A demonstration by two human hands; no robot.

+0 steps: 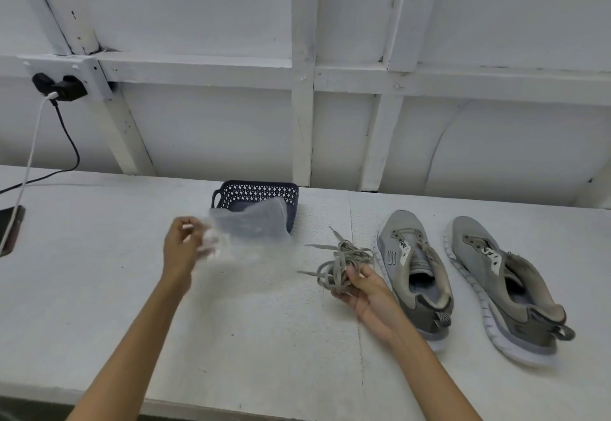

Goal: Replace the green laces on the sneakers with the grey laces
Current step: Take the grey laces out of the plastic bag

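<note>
The left hand [180,248] is pinching a blurred clear plastic bag [251,232] in front of a dark basket [254,190] on the white bench [264,338]. The right hand [367,291] is gripping a tangled bundle of laces [340,261] just beside an unlaced grey sneaker [413,275], with a second sneaker [502,281] lying alongside.

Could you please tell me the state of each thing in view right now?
left hand: pinches the plastic bag.
plastic bag: held up, blurred.
right hand: grips the lace bundle.
lace bundle: loosely tangled, ends trailing on the table.
inner sneaker: upright, no laces.
outer sneaker: upright, no laces.
basket: upright, inside hidden by the bag.
phone: lying flat, partly out of frame.
</note>
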